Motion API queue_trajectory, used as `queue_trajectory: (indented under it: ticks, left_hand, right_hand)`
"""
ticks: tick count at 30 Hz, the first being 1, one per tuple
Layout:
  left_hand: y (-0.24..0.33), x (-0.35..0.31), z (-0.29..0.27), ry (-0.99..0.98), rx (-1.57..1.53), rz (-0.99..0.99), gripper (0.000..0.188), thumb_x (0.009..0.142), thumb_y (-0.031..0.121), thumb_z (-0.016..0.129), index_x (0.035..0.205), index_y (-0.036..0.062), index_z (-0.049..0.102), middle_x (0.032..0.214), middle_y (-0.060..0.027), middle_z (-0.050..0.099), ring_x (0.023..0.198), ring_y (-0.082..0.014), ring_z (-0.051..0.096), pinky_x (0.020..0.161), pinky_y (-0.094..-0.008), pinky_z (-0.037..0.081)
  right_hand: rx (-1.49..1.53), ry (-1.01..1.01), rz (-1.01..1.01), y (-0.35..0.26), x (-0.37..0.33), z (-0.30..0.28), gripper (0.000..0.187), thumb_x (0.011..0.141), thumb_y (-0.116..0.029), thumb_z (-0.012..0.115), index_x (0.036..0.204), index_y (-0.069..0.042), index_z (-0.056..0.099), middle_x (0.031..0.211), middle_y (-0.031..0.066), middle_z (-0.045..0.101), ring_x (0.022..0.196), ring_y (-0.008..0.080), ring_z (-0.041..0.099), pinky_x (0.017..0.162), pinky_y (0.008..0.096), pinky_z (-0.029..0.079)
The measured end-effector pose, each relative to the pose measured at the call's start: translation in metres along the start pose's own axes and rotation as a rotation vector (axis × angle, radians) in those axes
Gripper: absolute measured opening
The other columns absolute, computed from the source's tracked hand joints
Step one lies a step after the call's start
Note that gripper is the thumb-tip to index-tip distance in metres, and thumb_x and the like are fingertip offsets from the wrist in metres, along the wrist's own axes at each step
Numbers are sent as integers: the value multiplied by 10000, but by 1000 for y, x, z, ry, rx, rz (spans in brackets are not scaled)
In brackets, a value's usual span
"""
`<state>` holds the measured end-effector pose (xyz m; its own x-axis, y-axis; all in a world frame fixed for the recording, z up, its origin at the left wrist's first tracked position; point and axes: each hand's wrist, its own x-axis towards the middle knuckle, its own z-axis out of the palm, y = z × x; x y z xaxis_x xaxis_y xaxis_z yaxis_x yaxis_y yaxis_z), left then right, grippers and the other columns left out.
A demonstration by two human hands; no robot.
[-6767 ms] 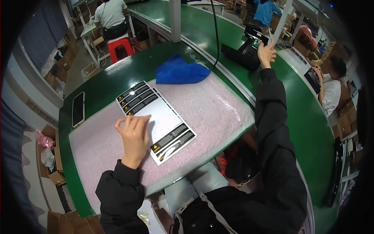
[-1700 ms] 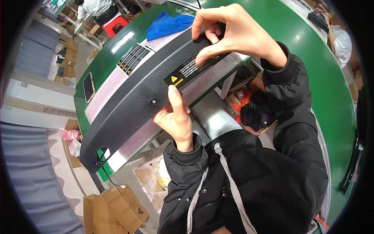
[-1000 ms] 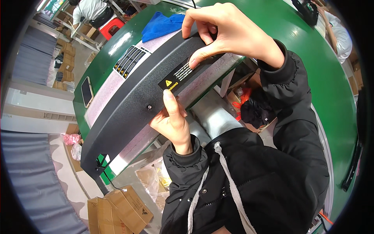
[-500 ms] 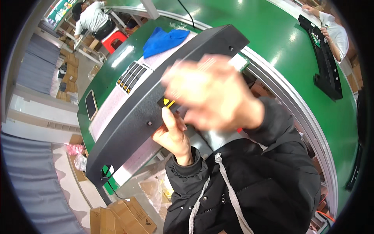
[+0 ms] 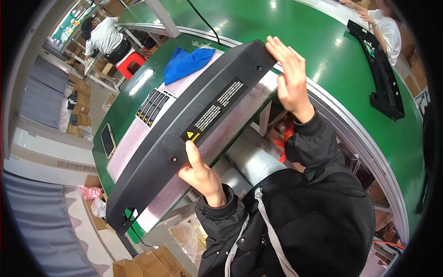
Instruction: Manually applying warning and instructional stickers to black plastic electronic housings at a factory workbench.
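A long, curved black plastic housing [image 5: 152,138] lies slantwise before me on a pink foam-like pad [image 5: 125,138]. Its near face carries a black warning label [image 5: 213,110] with a yellow triangle and pale print, which lies flat. My left hand [image 5: 202,177] grips the housing's near edge: the thumb presses beside the label's left end, and the other fingers are mostly hidden beneath. At the housing's right end, my right hand [image 5: 291,78] is open, its outstretched fingers resting against the corner and its thumb apart.
Beyond the housing lie a blue cloth [image 5: 187,63], a strip of small black pieces with orange marks [image 5: 154,107] and a phone [image 5: 108,141]. Across the green bench [image 5: 318,41], a co-worker [image 5: 385,30] handles another black housing [image 5: 380,76]. Another person sits at far left. Cardboard [image 5: 150,264] lies below.
My right hand, blurred over the label before, has moved to the housing's right end, uncovering the label. My left hand keeps its hold. The view has shifted slightly.
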<state>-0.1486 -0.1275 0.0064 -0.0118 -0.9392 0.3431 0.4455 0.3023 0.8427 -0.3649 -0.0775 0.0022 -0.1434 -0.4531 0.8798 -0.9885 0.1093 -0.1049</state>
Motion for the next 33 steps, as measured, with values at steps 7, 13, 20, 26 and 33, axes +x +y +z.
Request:
queue_trajectory:
  ticks: [7,13,20,26,33]
  left_hand:
    - [2,-4,17,111,-162,-24,204,883,181,564,999,14,583,986,-42,580,881,-97,521,816,-253,387]
    - [38,-9,2,-130,-227,-34,155,832,20,589,980,-16,558,887,-55,583,786,-113,534,700,-234,419]
    - [67,-29,27,-701,-230,-290,217,843,105,604,1013,-24,562,886,-63,590,786,-151,543,713,-292,438]
    - [46,-17,74,-1152,-328,-298,332,873,228,586,1051,-46,531,1012,-117,568,890,-216,544,791,-316,431]
    - [5,18,71,-1317,112,-107,564,899,443,472,1236,-6,426,1076,-231,547,1003,-370,528,881,-384,408]
  right_hand:
    - [1005,-57,349,25,-7,11,660,624,-59,367,1275,32,422,1290,195,457,1240,287,399,1065,348,251]
    - [1576,-116,562,47,5,-41,427,813,-171,410,1161,57,507,1140,172,554,1090,220,514,999,331,339]
    - [1281,-679,906,64,-26,-112,320,877,-196,540,1083,49,544,1011,172,607,877,200,606,787,272,470]
    - [1078,-303,1107,48,-54,-151,427,923,-363,458,935,40,598,909,151,627,765,183,616,692,278,495]
    - [1093,93,1515,75,-57,-177,543,927,-451,422,739,14,632,635,73,613,574,148,580,563,254,463]
